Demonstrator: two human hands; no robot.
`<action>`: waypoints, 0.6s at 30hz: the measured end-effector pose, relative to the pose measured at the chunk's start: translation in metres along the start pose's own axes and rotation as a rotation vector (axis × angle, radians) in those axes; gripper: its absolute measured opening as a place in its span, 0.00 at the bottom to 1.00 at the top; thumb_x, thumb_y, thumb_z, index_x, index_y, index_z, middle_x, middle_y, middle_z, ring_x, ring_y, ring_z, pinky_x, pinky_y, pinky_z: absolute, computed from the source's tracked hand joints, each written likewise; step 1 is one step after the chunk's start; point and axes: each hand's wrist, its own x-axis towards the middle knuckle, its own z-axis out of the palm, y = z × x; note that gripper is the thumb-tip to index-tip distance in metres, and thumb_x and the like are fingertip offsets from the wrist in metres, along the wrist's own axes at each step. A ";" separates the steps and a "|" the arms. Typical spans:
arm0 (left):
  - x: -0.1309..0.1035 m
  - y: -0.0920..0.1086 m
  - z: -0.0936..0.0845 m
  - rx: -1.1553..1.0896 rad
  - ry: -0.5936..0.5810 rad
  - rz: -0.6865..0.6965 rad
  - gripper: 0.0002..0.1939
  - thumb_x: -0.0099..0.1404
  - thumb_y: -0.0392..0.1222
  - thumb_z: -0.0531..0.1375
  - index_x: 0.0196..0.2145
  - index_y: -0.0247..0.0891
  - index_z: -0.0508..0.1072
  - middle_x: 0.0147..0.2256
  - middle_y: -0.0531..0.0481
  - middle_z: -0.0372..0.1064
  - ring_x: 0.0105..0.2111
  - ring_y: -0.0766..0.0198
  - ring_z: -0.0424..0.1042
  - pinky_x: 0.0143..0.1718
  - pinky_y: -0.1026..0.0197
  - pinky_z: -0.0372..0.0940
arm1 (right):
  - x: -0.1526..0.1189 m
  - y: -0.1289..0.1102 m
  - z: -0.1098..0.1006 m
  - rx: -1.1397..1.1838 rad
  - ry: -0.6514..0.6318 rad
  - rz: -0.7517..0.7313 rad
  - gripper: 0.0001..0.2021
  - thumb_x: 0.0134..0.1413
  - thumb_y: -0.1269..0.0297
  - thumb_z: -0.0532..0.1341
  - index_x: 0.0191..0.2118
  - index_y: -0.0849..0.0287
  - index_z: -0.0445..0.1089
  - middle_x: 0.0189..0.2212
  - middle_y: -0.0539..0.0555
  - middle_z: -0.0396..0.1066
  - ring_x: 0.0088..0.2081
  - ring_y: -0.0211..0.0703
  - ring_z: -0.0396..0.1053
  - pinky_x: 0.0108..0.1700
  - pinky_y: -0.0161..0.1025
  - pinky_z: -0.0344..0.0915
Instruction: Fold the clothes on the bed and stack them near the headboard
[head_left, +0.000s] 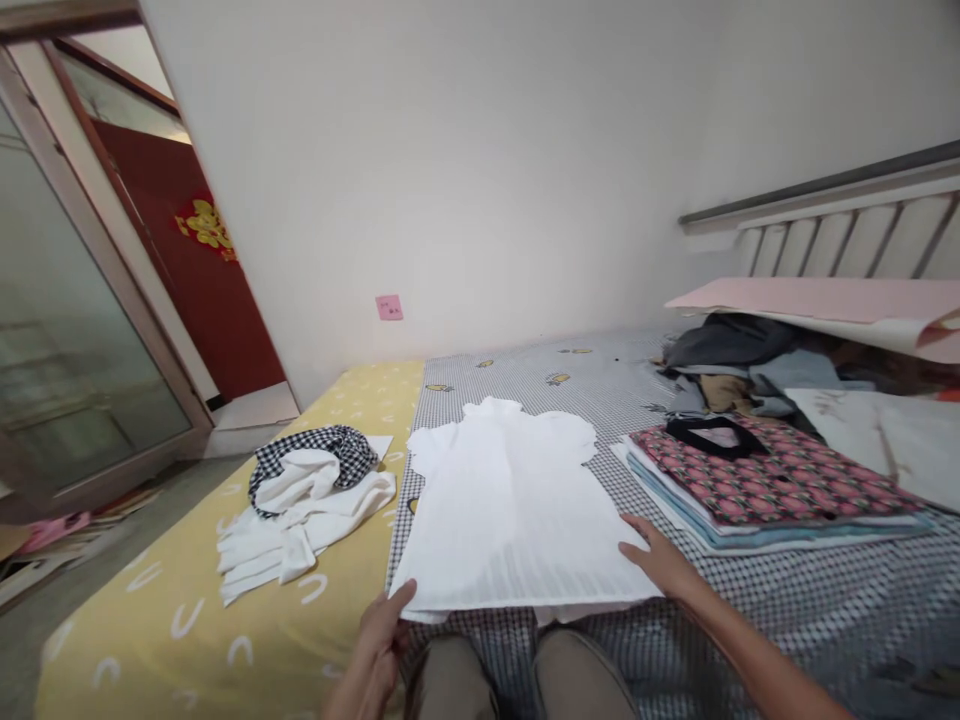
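A white short-sleeved top (506, 500) lies spread flat on the checked bedsheet (787, 610), collar away from me. My left hand (382, 635) pinches the lower left corner of its hem. Fingers flat, my right hand (660, 560) rests on the lower right corner of the top. My knees show just below the hem.
A crumpled white garment with a black-and-white checked piece (307, 495) lies on the yellow sheet to the left. A folded stack topped by a pink floral garment (765, 480) sits to the right, with loose clothes and a headboard (840, 220) behind. A glass door stands at far left.
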 end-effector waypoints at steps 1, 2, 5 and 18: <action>-0.007 0.002 -0.001 -0.026 -0.005 -0.010 0.18 0.49 0.36 0.73 0.23 0.38 0.65 0.12 0.62 0.56 0.09 0.74 0.51 0.11 0.71 0.43 | -0.004 -0.004 -0.005 0.018 -0.019 0.007 0.22 0.35 0.66 0.65 0.43 0.59 0.71 0.45 0.59 0.77 0.50 0.55 0.73 0.58 0.49 0.65; -0.015 0.004 -0.002 -0.051 -0.003 -0.018 0.17 0.50 0.35 0.72 0.24 0.38 0.65 0.12 0.63 0.55 0.09 0.76 0.49 0.11 0.72 0.42 | -0.008 -0.008 -0.010 0.036 -0.043 0.017 0.21 0.35 0.66 0.65 0.42 0.58 0.72 0.43 0.58 0.78 0.47 0.54 0.75 0.54 0.48 0.68; -0.038 0.014 -0.004 -0.129 0.016 -0.074 0.17 0.57 0.31 0.68 0.23 0.37 0.62 0.12 0.65 0.53 0.09 0.80 0.45 0.12 0.75 0.39 | -0.027 -0.020 -0.021 0.097 -0.134 0.082 0.22 0.37 0.66 0.68 0.45 0.59 0.73 0.30 0.52 0.77 0.29 0.44 0.74 0.32 0.39 0.72; -0.108 0.060 0.023 -0.527 -0.173 -0.232 0.20 0.74 0.32 0.50 0.23 0.38 0.59 0.14 0.65 0.47 0.10 0.80 0.49 0.12 0.73 0.47 | -0.094 -0.091 -0.017 0.946 -0.336 0.339 0.20 0.42 0.78 0.66 0.44 0.54 0.76 0.21 0.44 0.71 0.20 0.29 0.66 0.20 0.21 0.64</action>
